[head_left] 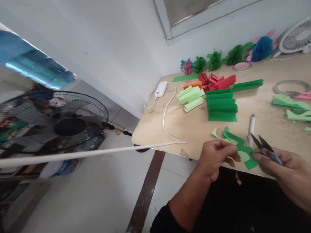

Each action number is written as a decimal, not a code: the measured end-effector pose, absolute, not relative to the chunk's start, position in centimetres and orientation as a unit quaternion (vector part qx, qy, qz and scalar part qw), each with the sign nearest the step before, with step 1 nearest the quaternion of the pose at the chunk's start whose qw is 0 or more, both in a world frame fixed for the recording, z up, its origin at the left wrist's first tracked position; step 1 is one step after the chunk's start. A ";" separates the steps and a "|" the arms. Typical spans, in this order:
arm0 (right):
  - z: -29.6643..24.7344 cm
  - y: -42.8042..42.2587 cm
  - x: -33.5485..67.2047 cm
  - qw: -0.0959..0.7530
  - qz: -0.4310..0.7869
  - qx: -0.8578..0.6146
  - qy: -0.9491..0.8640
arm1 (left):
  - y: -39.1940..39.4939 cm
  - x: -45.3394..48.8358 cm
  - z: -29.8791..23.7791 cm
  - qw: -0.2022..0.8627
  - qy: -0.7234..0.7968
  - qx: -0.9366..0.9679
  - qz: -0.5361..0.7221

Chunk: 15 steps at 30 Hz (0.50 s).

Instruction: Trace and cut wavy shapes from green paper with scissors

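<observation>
My left hand (216,158) is closed in a pinch at the left edge of a cut green paper piece (251,162), near the table's front edge. The paper has a curved outline, and lighter green shows along part of it. In my right hand (284,165) is a pair of scissors (266,147), dark blades apart and pointing up and left. My right thumb also touches the paper's right side. A white pen (252,127) lies just beyond the paper. Pale green scraps (215,132) are close to my left hand.
Folded green paper (222,106), light green strips (190,96) and red paper (218,82) lie on the table (155,124). Paper flowers (215,61) line the wall. Tape rolls (291,85) and scraps are right. A white cable (97,152) crosses left, before a large fan (70,126).
</observation>
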State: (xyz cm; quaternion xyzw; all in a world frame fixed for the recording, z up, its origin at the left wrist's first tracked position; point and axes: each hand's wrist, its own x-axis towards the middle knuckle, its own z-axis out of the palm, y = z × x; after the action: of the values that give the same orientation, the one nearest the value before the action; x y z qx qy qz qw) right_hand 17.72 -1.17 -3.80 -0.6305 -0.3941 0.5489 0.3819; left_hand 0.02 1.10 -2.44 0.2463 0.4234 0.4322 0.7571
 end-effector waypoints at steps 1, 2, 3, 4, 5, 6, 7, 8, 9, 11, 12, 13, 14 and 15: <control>-3.8 -1.2 17.7 0.384 0.546 -0.634 -0.391 | 1.1 0.0 -2.5 0.761 0.420 0.246 0.430; -3.8 -1.1 17.6 0.387 0.543 -0.636 -0.389 | 1.2 -0.1 -2.5 0.764 0.417 0.245 0.428; -3.8 -1.1 17.6 0.389 0.542 -0.636 -0.389 | 1.2 -0.1 -2.5 0.766 0.415 0.245 0.426; -3.8 -1.1 17.5 0.390 0.541 -0.636 -0.389 | 1.2 -0.2 -2.5 0.767 0.414 0.246 0.424; -3.7 -1.1 17.5 0.391 0.539 -0.636 -0.390 | 1.2 -0.2 -2.5 0.768 0.415 0.247 0.421; -3.7 -1.1 17.5 0.391 0.538 -0.635 -0.393 | 1.2 -0.3 -2.5 0.768 0.416 0.249 0.419; -3.6 -1.2 17.4 0.391 0.537 -0.635 -0.396 | 1.2 -0.3 -2.4 0.767 0.417 0.251 0.418; -3.5 -1.2 17.4 0.389 0.535 -0.635 -0.398 | 1.2 -0.4 -2.4 0.768 0.417 0.252 0.417; -3.5 -1.2 17.5 0.388 0.534 -0.636 -0.401 | 1.2 -0.4 -2.4 0.768 0.415 0.254 0.416; -3.6 -1.2 17.5 0.386 0.533 -0.635 -0.404 | 1.1 -0.5 -2.4 0.770 0.412 0.258 0.414; -3.7 -1.3 17.5 0.385 0.533 -0.635 -0.405 | 1.1 -0.5 -2.5 0.771 0.411 0.260 0.412; -3.7 -1.3 17.6 0.384 0.532 -0.637 -0.405 | 1.1 -0.6 -2.5 0.771 0.411 0.261 0.410; -3.8 -1.3 17.6 0.385 0.529 -0.638 -0.407 | 1.1 -0.6 -2.5 0.771 0.411 0.262 0.410; -3.9 -1.3 17.7 0.387 0.526 -0.638 -0.408 | 1.1 -0.6 -2.5 0.770 0.413 0.263 0.410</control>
State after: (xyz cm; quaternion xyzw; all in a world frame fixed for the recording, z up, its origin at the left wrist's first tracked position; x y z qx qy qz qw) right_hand 17.66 -1.31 -3.89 -0.6380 -0.4083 0.5260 0.3866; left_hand -0.58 1.05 -2.51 0.2626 0.4127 0.4103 0.7697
